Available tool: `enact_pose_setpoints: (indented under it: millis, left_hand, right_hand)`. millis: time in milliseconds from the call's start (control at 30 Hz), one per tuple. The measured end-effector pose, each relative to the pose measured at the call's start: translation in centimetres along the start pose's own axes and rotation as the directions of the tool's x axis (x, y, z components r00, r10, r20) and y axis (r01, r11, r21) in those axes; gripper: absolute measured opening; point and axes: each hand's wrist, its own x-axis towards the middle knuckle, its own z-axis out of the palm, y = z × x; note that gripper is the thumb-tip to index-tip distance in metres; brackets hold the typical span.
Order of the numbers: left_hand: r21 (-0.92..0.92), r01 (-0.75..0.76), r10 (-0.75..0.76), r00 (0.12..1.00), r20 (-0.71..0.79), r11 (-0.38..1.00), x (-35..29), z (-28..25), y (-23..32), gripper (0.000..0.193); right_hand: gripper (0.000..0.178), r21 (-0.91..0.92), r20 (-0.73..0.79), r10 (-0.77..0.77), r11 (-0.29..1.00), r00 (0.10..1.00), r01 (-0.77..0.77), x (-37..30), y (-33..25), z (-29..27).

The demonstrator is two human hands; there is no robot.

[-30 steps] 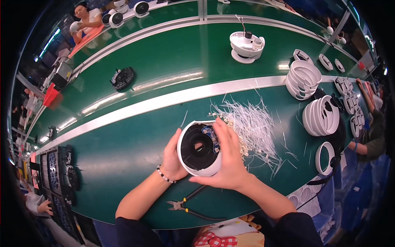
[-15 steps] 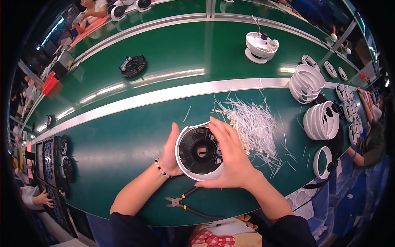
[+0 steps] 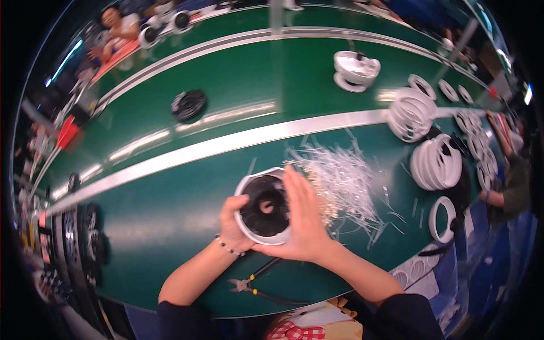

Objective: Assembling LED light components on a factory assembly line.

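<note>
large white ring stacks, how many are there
2, both right of the right hand: the far stack by the metal rail and the nearer stack on the green table. More could be hidden behind them.

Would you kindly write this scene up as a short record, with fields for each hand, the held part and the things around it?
Left hand: grips the housing at its left, thumb over the rim
Right hand: holds its right side
Housing: white shell, black inside, round hole in the middle
Pliers: on the green table, handles spread, nearer the person than the housing
Strips: loose white pile beyond the right hand
Rings: white, stacked at the right
Black disc: beyond the pale strip, at left
</note>
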Motion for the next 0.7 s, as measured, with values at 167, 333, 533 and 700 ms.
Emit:
enact_pose_setpoints:
  millis: [167, 333, 533, 700]
  left_hand:
    - [0.091, -0.041, 0.052, 0.991, -0.124, 0.995, 3.3, 1.9, 2.6, 0.047]
    - [0.195, -0.143, 0.168, 0.979, -0.118, 0.970, 8.0, -2.9, 9.5, 0.047]
    - [0.174, -0.276, 0.286, 0.958, -0.034, 0.945, 20.2, -3.3, 9.7, 0.036]
    - [0.971, -0.204, 0.781, 0.624, 0.032, 0.123, 22.7, -6.3, 11.7, 0.020]
  right_hand:
    - [0.089, -0.103, -0.077, 0.000, 0.995, 0.997, -0.008, -1.7, -0.7, -5.6]
    - [0.029, -0.417, -0.442, -0.020, 0.889, 0.897, -0.186, -5.7, 2.6, -15.2]
    - [0.030, -0.674, -0.555, 0.268, 0.409, 0.787, -0.615, -19.3, 9.7, -22.6]
    - [0.012, -0.638, -0.520, 0.366, 0.434, 0.772, -0.636, -21.8, 14.0, -22.9]
